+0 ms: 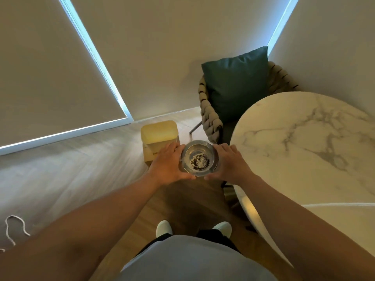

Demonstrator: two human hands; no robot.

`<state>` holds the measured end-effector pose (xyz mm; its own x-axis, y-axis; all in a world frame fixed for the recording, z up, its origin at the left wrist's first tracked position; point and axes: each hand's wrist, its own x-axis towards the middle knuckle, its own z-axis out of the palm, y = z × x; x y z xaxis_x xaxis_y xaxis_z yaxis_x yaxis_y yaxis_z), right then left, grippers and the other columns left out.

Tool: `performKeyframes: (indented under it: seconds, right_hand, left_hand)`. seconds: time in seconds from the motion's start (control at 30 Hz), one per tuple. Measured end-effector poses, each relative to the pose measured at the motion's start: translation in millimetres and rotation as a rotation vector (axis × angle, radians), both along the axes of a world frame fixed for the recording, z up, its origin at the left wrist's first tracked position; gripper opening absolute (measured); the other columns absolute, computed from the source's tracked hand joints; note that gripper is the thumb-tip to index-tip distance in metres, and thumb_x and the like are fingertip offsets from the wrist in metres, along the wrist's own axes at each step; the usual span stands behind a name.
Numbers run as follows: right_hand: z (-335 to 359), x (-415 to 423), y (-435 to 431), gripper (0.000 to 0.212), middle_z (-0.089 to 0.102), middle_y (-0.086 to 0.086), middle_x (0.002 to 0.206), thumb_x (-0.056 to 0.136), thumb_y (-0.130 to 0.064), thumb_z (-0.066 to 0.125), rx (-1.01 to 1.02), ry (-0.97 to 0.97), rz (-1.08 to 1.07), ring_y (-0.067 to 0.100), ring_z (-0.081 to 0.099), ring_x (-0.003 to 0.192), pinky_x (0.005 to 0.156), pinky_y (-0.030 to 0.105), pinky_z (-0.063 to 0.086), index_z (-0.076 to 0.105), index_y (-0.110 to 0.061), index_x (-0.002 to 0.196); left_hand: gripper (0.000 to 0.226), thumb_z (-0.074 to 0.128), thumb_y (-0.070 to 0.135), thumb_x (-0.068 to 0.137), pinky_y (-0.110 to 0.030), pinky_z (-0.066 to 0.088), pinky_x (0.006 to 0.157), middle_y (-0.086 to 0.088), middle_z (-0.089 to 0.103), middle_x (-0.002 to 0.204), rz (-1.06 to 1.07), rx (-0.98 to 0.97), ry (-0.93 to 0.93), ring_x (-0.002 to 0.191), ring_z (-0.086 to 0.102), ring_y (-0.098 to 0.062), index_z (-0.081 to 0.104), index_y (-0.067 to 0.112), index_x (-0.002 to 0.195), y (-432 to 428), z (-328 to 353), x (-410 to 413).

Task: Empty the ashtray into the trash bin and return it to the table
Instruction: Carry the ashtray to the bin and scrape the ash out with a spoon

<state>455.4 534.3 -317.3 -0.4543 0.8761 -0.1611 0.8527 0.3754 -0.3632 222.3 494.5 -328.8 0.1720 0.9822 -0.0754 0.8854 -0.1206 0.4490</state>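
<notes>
round metal ashtray (199, 158) with dark ash held upright in the air, left hand (169, 163) and right hand (230, 162) cupped around its sides, lidded trash bin (159, 132) just beyond, off the marble table (304, 138) left edge

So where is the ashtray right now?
The ashtray is at the picture's centre, held between the left hand and right hand, above the floor, between the yellow bin and marble table.

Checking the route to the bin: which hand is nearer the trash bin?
Left. The left hand holds the ashtray right beside the trash bin; the right hand grips its far side.
</notes>
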Motion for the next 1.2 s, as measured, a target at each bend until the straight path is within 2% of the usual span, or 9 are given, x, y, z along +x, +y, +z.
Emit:
performKeyframes:
  seconds: [0.2, 0.3, 0.6, 0.87, 1.07, 1.2]
  right_hand:
    - [-16.5, -68.1, -2.2, 0.101, 0.051, -0.001, 0.123, 0.049, -0.079, 0.069, -0.007, -0.027, 0.007, 0.019, 0.041, 0.11, 0.094, 0.039, 0.044, 0.038, -0.026, 0.13]
    - [-20.9, -97.4, 3.9, 0.098, 0.052, 0.0, 0.121, 0.051, -0.077, 0.068, -0.004, -0.017, 0.031, 0.02, 0.043, 0.109, 0.09, 0.035, 0.038, 0.037, -0.026, 0.128]
    - [-27.1, -161.7, 46.8, 0.095, 0.05, -0.002, 0.118, 0.053, -0.072, 0.071, -0.047, 0.043, 0.12, 0.014, 0.039, 0.102, 0.089, 0.036, 0.044, 0.037, -0.026, 0.129]
    - [-41.3, -194.6, 117.6, 0.098, 0.05, -0.002, 0.122, 0.051, -0.07, 0.076, -0.121, 0.048, 0.15, 0.017, 0.039, 0.106, 0.093, 0.039, 0.043, 0.037, -0.027, 0.13]
    - [-45.3, -205.0, 158.4, 0.1, 0.05, -0.002, 0.125, 0.054, -0.064, 0.08, -0.174, 0.063, 0.148, 0.017, 0.038, 0.111, 0.096, 0.038, 0.04, 0.036, -0.025, 0.134]
    - [-45.6, -215.3, 181.6, 0.092, 0.053, -0.005, 0.121, 0.054, -0.051, 0.086, -0.284, 0.165, 0.088, 0.014, 0.042, 0.106, 0.09, 0.035, 0.043, 0.04, -0.028, 0.13]
  left_hand:
    - [0.103, 0.073, 0.076, 0.052, -0.04, 0.044, 0.099, 0.004, 0.048, 0.128, 0.018, 0.001, -0.024, 0.115, 0.043, -0.015, 0.039, 0.025, 0.135, -9.8, -1.4, -67.0]
    - [0.103, 0.072, 0.076, 0.053, -0.038, 0.044, 0.097, 0.003, 0.048, 0.127, 0.036, 0.01, -0.002, 0.113, 0.042, -0.015, 0.039, 0.025, 0.135, -8.9, -3.5, -96.1]
    - [0.104, 0.059, 0.088, 0.049, -0.029, 0.038, 0.086, 0.004, 0.049, 0.119, 0.136, -0.023, 0.028, 0.104, 0.042, -0.014, 0.037, 0.027, 0.13, 15.7, -15.3, -157.2]
    - [0.101, 0.054, 0.091, 0.05, -0.028, 0.04, 0.087, 0.006, 0.048, 0.12, 0.18, -0.082, 0.017, 0.104, 0.04, -0.011, 0.037, 0.03, 0.129, 77.5, -28.4, -186.0]
    - [0.102, 0.06, 0.086, 0.049, -0.032, 0.043, 0.088, 0.005, 0.047, 0.121, 0.175, -0.088, 0.01, 0.105, 0.04, -0.014, 0.039, 0.027, 0.13, 117.5, -34.8, -195.7]
    - [0.104, 0.065, 0.083, 0.05, -0.032, 0.043, 0.092, 0.003, 0.047, 0.126, 0.17, -0.1, -0.001, 0.11, 0.041, -0.015, 0.04, 0.024, 0.132, 146.0, -40.1, -203.1]
